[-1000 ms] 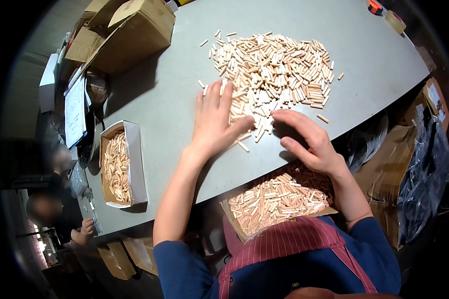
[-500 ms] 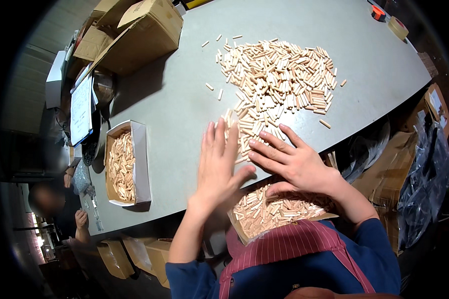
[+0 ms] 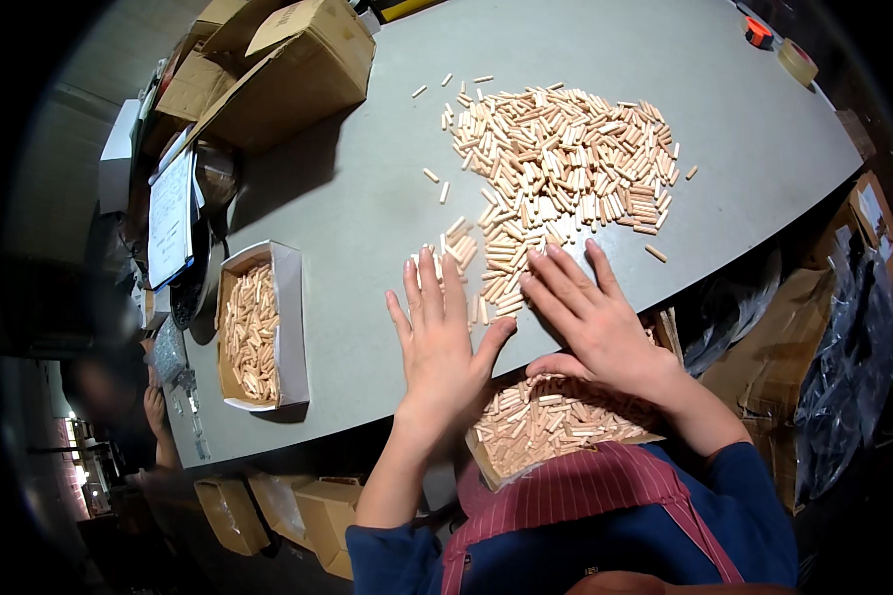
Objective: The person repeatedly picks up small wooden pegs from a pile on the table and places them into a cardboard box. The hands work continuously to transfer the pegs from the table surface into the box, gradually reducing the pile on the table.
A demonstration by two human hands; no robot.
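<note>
Dull grey tabletop [image 3: 367, 188] fills the middle of a dim workroom. On it, the person's left hand [image 3: 435, 352] is spread wide, palm down, thumb out, its fingertips at a few loose dowels beside the main heap. The right hand [image 3: 595, 332] is also open and fairly flat, fingertips on the near end of the heap of short, pale wooden dowels [image 3: 566, 149]; neither hand grips anything that shows. Below the table edge, against a dark red pinstriped apron [image 3: 585, 486], sits an open brown cardboard box [image 3: 482, 462] full of dowels. To the left stands a narrow white-sided box [image 3: 291, 327], also filled; beyond it, a large brown carton [image 3: 313, 89]. A roll of tan tape [image 3: 797, 62] lies at the far right. One second ago the left hand lay farther up the heap's left side and the right was more curled; now both are nearer the table's front edge.
</note>
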